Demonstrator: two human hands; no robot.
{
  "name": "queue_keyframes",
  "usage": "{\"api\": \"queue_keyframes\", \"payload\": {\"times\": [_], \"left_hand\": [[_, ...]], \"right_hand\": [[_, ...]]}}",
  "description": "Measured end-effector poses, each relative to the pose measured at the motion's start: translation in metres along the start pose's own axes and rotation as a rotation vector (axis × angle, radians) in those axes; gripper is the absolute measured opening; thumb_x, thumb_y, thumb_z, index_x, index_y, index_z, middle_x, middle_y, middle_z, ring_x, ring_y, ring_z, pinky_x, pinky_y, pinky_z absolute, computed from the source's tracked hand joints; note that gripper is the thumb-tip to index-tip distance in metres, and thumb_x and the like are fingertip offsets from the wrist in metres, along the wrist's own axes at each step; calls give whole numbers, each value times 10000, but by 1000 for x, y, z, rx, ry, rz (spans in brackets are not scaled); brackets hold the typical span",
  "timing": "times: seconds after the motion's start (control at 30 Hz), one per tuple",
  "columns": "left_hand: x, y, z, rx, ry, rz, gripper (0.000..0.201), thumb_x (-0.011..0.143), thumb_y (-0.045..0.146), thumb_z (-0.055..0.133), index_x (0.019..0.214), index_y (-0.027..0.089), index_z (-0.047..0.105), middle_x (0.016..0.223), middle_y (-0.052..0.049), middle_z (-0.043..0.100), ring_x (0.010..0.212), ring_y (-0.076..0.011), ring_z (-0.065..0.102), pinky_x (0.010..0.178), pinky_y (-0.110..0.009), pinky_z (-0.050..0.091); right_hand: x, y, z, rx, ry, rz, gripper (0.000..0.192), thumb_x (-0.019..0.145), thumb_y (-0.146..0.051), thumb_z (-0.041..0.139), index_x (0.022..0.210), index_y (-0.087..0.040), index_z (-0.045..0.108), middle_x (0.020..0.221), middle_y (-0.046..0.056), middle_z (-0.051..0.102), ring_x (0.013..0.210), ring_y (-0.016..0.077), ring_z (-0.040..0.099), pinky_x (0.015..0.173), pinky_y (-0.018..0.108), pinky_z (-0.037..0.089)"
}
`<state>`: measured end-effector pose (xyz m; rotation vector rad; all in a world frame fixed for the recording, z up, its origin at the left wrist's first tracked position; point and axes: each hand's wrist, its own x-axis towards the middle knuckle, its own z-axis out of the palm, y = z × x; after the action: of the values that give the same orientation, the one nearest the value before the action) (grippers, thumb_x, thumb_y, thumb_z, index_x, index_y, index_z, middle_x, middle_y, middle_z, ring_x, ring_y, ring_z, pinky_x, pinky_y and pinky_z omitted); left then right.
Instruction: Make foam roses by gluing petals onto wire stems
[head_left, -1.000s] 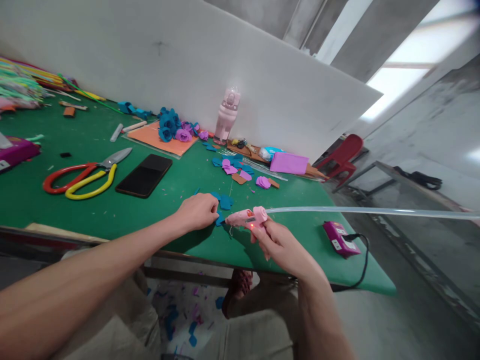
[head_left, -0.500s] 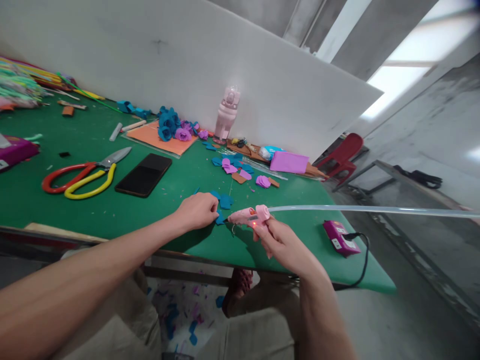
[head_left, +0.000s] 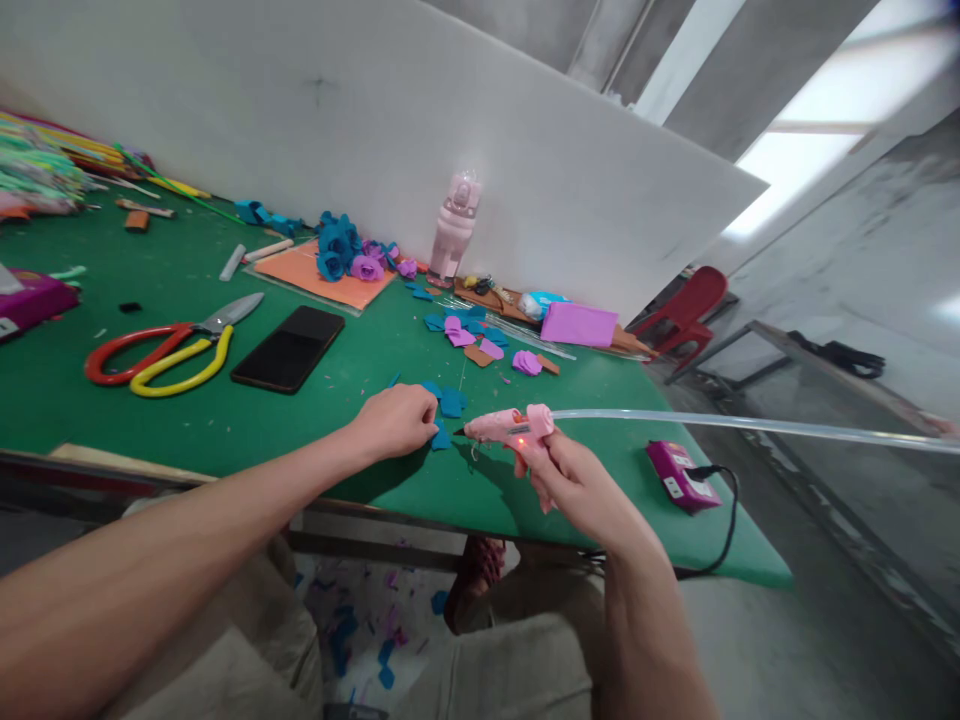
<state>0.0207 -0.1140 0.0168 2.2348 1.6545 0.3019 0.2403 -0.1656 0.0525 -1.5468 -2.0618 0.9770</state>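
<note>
Scissors: lying on the green table, phone just beside.
Left hand: fingers pinching a blue paper piece, down on the table!
Right hand: fingers wrapped round the pink glue gun, nozzle just beside that piece.
Socket box: black cable plugged in.

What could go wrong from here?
1. Burn: the left hand sits close to the nozzle of the pink glue gun, whose red light is on; a slip might touch skin.
2. Snag: the long clear glue stick juts past the table and could get knocked.
3. Tug: the black cord loops over the table's edge and might catch.
</note>
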Motion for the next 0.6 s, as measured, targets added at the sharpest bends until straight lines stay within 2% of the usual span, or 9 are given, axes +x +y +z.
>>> {"api": "queue_keyframes", "payload": {"times": [0.27,0.37,0.5,0.6], "left_hand": [[1,-3,2,-27,15,5,146,689,293,550,609,183,603,653,-29,617,655,-167,574,570,-254,387],[1,-3,2,-22,11,3,141,689,288,546,610,186,603,662,-31,627,642,-162,567,591,-259,391],[1,-3,1,-19,-1,6,163,700,318,543,622,189,604,679,-38,634,650,-173,565,597,-269,388],[1,-3,1,-30,3,22,172,708,329,543,626,190,603,677,-35,633,650,-171,564,585,-262,380]], "right_hand": [[3,-3,7,-28,-14,-68,353,880,-447,355,710,-180,511,492,-33,460,461,110,465,498,234,381],[3,-3,7,4,-27,-52,348,875,-447,371,717,-174,519,487,-37,454,447,104,457,482,230,378],[7,6,2,166,-37,5,358,859,-467,396,748,-159,541,474,-41,435,434,94,442,450,218,371],[12,19,-2,425,-54,60,331,830,-475,451,843,-156,539,576,-14,520,444,82,412,418,210,367]]}}
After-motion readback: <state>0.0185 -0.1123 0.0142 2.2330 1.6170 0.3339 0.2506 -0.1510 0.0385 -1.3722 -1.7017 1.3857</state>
